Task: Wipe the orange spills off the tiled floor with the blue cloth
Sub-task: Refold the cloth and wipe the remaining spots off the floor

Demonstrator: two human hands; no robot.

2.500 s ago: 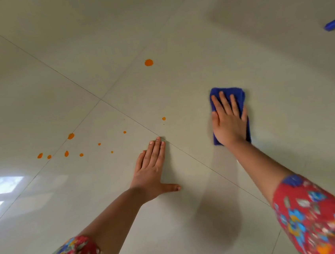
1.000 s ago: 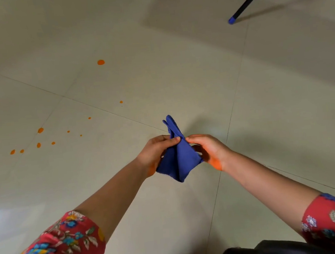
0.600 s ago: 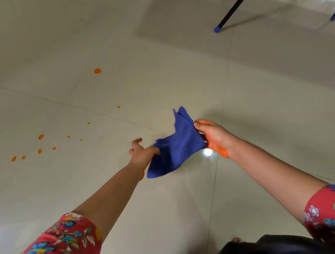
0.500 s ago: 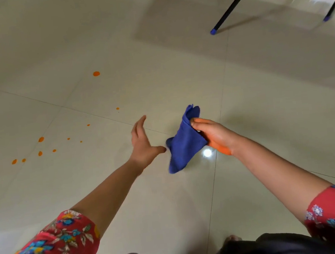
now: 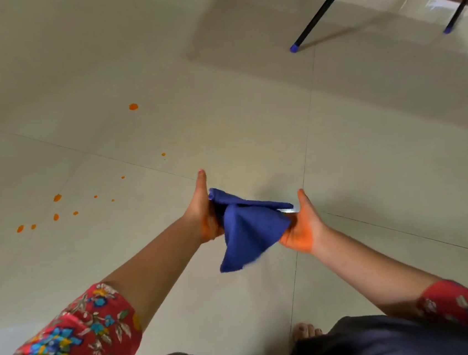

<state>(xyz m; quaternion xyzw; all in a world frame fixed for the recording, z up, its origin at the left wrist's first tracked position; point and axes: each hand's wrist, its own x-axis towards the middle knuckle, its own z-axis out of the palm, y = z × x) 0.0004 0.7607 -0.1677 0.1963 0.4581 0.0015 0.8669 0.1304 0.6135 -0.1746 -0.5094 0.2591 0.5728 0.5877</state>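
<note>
Cloth (image 5: 246, 228) held up between left hand (image 5: 204, 209) and right hand (image 5: 301, 225), over the floor (image 5: 249, 118), spills (image 5: 57, 197) on it further left, chair or table legs (image 5: 324, 6) far behind, right.

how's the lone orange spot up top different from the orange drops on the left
The lone orange spot is single and round; the left drops are a scatter of several, some elongated. The lone orange spot lies farther from the person, beyond a grout line from the left drops. Both are orange and lie unwiped on the tiled floor, apart from the blue cloth.
</note>
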